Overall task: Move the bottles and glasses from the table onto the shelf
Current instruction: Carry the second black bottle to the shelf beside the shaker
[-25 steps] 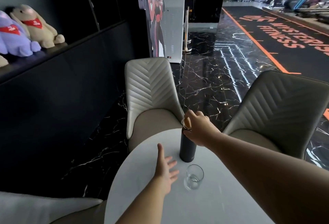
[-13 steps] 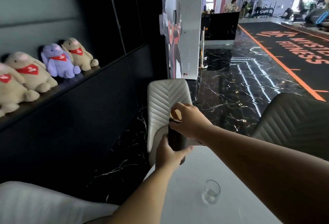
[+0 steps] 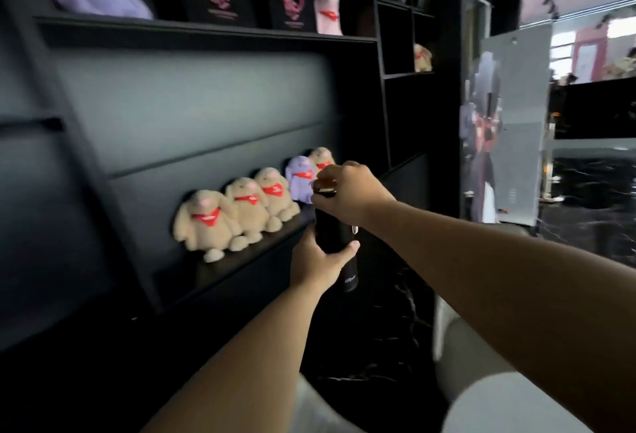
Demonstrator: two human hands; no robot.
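Both my hands hold a tall black bottle (image 3: 333, 230) in the air, upright, just in front of the dark lower shelf (image 3: 220, 269). My right hand (image 3: 346, 188) grips its top around the cap. Wrapped around the lower body is my left hand (image 3: 318, 258). The bottle hovers at the right end of a row of plush toys (image 3: 241, 212) on that shelf. The table and the glass are out of view.
Several beige plush rabbits with red scarves and one purple plush (image 3: 299, 178) line the lower shelf. An upper shelf (image 3: 206, 31) carries more plush and dark boxes. Pale chair backs (image 3: 481, 394) sit at the lower right, above a black marble floor.
The bottle has been lifted off the table and carried left toward the shelf, my left hand now gripping its body. The view swung up and left, so table and glass dropped out.
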